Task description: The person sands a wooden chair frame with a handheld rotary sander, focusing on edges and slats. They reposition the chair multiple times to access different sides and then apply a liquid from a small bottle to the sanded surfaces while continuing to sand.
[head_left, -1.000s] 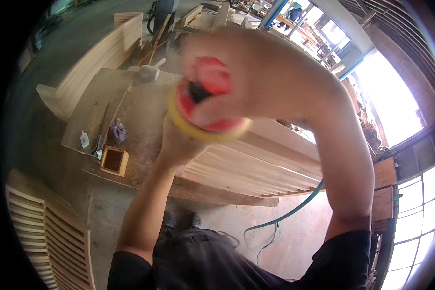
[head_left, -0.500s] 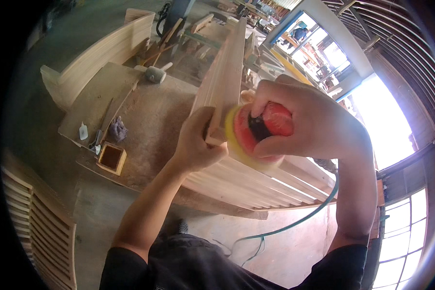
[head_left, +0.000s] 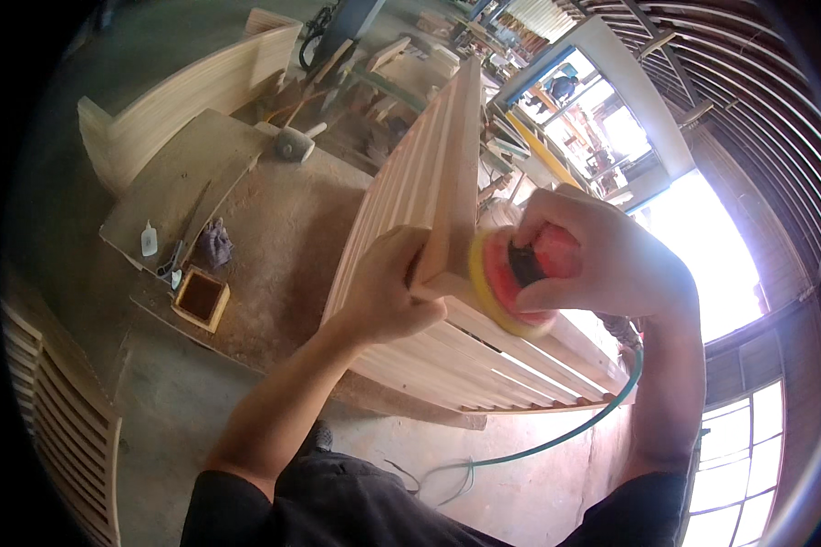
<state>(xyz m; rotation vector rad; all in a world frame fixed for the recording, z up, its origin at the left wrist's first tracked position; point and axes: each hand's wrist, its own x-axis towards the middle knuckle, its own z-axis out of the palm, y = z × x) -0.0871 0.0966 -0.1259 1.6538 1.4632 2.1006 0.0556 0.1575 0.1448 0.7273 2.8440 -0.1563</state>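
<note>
currently, the left hand (head_left: 388,290) clamps a pale slatted wooden frame (head_left: 454,182) while the right hand (head_left: 607,253) grips a round red-and-yellow sander (head_left: 524,266).

A: ok so what's the person wearing?
B: plain black short sleeves, left sleeve (head_left: 223,509) at about 7 o'clock, right sleeve (head_left: 637,509) between 4 and 5. Both stop around the elbow.
A: hands?
B: left hand (head_left: 388,284) near dial centre and right hand (head_left: 602,253) around 3, both bare.
A: lower down?
B: creased dark trousers (head_left: 365,506) near 6, plus a dark shoe (head_left: 319,437) at 7, too small for detail tbh.
</note>
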